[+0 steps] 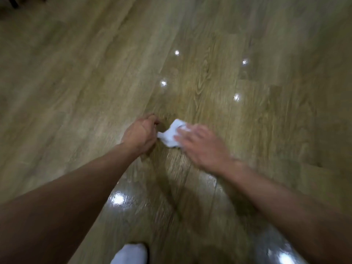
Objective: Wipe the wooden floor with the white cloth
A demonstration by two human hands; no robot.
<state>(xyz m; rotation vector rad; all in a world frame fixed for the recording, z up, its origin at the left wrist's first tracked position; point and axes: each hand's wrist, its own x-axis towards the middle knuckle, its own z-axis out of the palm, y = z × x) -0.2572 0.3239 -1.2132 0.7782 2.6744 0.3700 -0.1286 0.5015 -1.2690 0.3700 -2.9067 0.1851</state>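
A small crumpled white cloth (pixel 170 133) lies on the wooden floor (pixel 80 88) near the middle of the view. My right hand (pixel 202 145) rests on top of the cloth's right part, fingers spread and pressing it down; the hand is blurred. My left hand (pixel 141 133) is just left of the cloth with its fingers curled, and one corner of the cloth reaches its fingertips. Whether the left hand pinches that corner is hidden.
The floor is glossy light-brown planks with bright light reflections (pixel 163 83) ahead and near my feet. A foot in a white sock (pixel 131 253) shows at the bottom edge. A dark furniture leg (pixel 13 2) stands at the top left corner.
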